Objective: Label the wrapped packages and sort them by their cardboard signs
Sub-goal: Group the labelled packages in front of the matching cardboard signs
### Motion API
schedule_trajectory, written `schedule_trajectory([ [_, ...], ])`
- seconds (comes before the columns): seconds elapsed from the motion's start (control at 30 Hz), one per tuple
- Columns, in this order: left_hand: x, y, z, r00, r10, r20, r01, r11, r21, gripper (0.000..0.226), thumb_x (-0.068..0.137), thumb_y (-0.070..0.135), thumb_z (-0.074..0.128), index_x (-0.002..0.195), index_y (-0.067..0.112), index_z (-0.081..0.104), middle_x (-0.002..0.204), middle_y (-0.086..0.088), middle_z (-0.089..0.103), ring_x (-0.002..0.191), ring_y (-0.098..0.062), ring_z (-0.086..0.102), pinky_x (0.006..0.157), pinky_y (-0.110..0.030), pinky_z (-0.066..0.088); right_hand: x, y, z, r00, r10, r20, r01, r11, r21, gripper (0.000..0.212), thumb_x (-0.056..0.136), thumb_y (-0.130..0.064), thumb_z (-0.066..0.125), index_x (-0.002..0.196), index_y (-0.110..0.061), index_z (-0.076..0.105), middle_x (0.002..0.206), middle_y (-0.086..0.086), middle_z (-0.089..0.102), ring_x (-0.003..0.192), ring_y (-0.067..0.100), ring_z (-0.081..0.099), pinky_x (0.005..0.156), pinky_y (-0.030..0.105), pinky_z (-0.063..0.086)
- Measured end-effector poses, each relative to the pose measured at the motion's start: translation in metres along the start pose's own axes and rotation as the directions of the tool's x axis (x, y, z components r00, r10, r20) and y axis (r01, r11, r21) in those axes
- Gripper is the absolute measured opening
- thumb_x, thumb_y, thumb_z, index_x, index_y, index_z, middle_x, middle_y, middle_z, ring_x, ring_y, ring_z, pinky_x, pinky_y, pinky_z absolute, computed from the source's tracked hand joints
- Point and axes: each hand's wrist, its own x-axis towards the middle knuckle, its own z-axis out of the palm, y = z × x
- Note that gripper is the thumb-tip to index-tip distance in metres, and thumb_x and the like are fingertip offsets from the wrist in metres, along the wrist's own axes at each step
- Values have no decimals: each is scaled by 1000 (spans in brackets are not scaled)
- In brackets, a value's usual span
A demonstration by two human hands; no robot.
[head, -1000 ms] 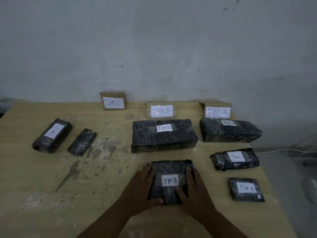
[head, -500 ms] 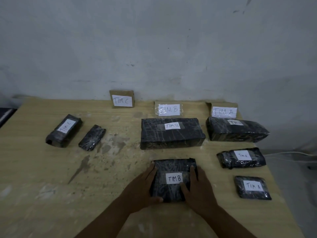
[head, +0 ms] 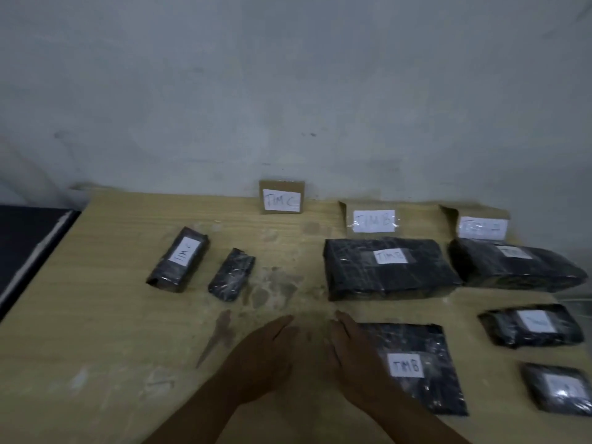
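Observation:
Three cardboard signs lean on the wall: TIM C point(head: 281, 198), TIM B point(head: 373, 220), TIM A point(head: 482, 226). Black wrapped packages lie before them. Under TIM B sit a large labelled package point(head: 387, 267) and a smaller TIM B package point(head: 416, 366). Three labelled packages line the right side: point(head: 519, 264), point(head: 531, 325), point(head: 559, 387). At the left lie a TIM C package point(head: 179, 259) and an unlabelled package point(head: 232, 274). My left hand point(head: 262, 357) and right hand point(head: 349, 354) hover flat, empty, just left of the smaller TIM B package; the right hand overlaps its left edge.
The wooden table point(head: 96, 315) has stains in the middle. A dark surface point(head: 25, 245) adjoins its left edge. The grey wall point(head: 288, 91) stands right behind the signs. The table's right edge runs close to the TIM A packages.
Both hands have let go of the smaller TIM B package and moved left off it with fingers straight. The camera view has turned to the left.

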Motion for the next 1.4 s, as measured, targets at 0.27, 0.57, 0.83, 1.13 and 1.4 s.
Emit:
schedule_trajectory([
  [0.27,-26,-121,-43,924,-210,-320,200,978,-66,54,87,34,51,134,7,58,141,-17,54,131,-34,51,108,-44,42,70,-105,27,979,-114,169,122,992,-36,56,103,-38,25,154,-16,29,161,12,24,144,30,33,116,34,33],
  [0.57,-25,-201,-57,675,-706,-214,672,708,-216,92,77,52,79,143,-2,44,149,-28,40,137,-48,40,104,-60,40,170,-160,22,911,-308,274,396,839,-373,76,94,-11,54,159,-22,16,167,16,-6,153,38,-7,119,52,16],
  [0.83,-22,-227,-57,721,-678,-143,524,669,-527,84,68,43,86,139,22,46,127,2,59,108,-22,61,81,-38,53,200,-160,18,863,-405,302,505,701,-504,55,75,-28,67,128,-20,56,128,12,57,113,35,54,95,47,44],
  [1.13,-14,-234,-55,776,-623,-98,473,677,-563,86,69,27,89,141,15,44,128,-1,60,107,-21,60,76,-31,46,198,-165,16,903,-322,284,425,767,-481,73,90,-35,62,152,-15,29,150,17,31,134,37,32,106,44,31],
  [1.4,-15,-238,-54,799,-599,-58,463,673,-577,93,65,29,88,143,12,41,131,-1,57,113,-21,58,82,-29,44,195,-158,-12,915,-107,388,163,980,-113,28,98,-31,52,71,-21,49,81,-3,50,85,21,53,81,32,37],
])
